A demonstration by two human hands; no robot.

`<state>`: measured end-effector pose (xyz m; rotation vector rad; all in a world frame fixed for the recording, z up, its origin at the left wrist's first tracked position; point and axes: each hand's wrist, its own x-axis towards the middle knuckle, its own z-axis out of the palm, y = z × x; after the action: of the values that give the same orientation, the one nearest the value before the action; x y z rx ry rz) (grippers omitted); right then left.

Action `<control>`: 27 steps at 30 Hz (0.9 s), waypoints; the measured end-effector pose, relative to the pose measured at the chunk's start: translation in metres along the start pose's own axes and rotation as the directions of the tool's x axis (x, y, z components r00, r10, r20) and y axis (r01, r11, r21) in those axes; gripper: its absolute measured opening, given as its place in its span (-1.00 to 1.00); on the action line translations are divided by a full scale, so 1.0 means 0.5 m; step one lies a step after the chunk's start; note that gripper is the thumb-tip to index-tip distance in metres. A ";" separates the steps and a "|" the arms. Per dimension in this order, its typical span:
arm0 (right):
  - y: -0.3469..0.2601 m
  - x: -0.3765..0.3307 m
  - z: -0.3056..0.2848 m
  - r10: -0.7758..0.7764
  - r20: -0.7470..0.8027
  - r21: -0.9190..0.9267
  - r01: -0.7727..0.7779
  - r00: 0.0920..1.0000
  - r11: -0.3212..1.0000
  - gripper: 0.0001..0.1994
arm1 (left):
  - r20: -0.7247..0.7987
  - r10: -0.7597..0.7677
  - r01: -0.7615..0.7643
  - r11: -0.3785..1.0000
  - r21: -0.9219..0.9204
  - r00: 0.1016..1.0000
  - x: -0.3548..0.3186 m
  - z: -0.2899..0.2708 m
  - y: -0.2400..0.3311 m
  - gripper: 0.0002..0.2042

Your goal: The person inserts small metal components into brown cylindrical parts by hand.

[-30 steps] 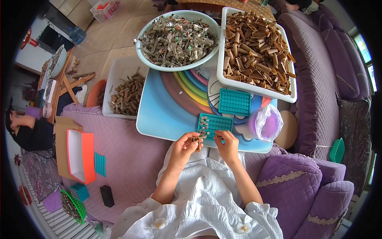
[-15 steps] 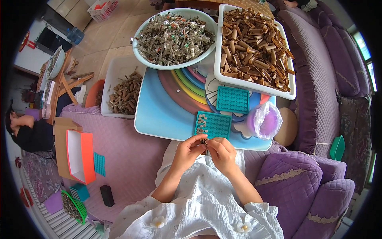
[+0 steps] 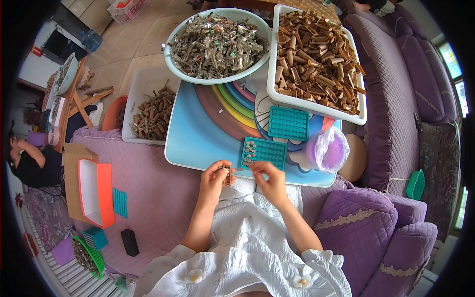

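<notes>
My left hand is closed on a small brown trough-shaped casing, held upright above my lap with something pale inside it. To the right, my right hand is pinched together beside the near teal tray. A thin strand seems to stretch from its fingertips toward the casing, too fine to make out. Small round greyish pieces fill the left columns of that tray. Behind it lies a second teal tray with rows of hollows.
On the rainbow-patterned table stand a white bin of brown casings, a pale basin of clear plastic pieces and a bag-lined purple container. A tub of brown pieces and an orange-and-white box are at left.
My hands were together at the tray's near edge. Now the left has moved left with the casing, and the right has drawn away from it to the right.
</notes>
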<state>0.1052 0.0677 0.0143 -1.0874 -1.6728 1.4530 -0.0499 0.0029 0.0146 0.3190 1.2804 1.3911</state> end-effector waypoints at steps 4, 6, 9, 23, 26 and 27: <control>0.074 0.020 -0.004 -0.011 -0.181 -0.305 -0.045 0.983 0.951 -0.85 | -0.016 0.013 -0.013 1.000 -0.006 1.000 0.010 -0.027 0.007 -0.84; 0.085 0.023 0.003 -0.138 -0.107 -0.560 0.055 0.985 0.827 -0.82 | -0.006 0.012 -0.013 1.000 -0.009 1.000 0.013 -0.029 0.008 -0.84; 0.084 0.027 0.020 -0.159 -0.100 -0.652 0.056 0.982 0.757 -0.79 | 0.015 -0.001 0.001 1.000 -0.022 1.000 0.011 -0.024 0.007 -0.84; -0.066 -0.010 0.035 -0.429 -0.141 -0.375 0.353 0.892 0.857 -0.74 | 0.259 -0.011 0.011 1.000 0.002 0.966 -0.034 0.017 0.027 -0.75; -0.077 -0.016 0.042 -0.499 -0.147 -0.365 0.422 0.854 0.830 -0.72 | 0.303 0.033 -0.030 0.999 -0.016 0.952 -0.033 0.020 0.026 -0.74; -0.080 -0.018 0.042 -0.496 -0.148 -0.358 0.421 0.856 0.834 -0.72 | 0.327 0.058 -0.057 0.998 -0.015 0.943 -0.033 0.020 0.025 -0.74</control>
<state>0.0838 0.0489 0.0505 -0.8841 -1.8653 0.7343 -0.0436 -0.0027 0.0358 0.5639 0.9989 1.3250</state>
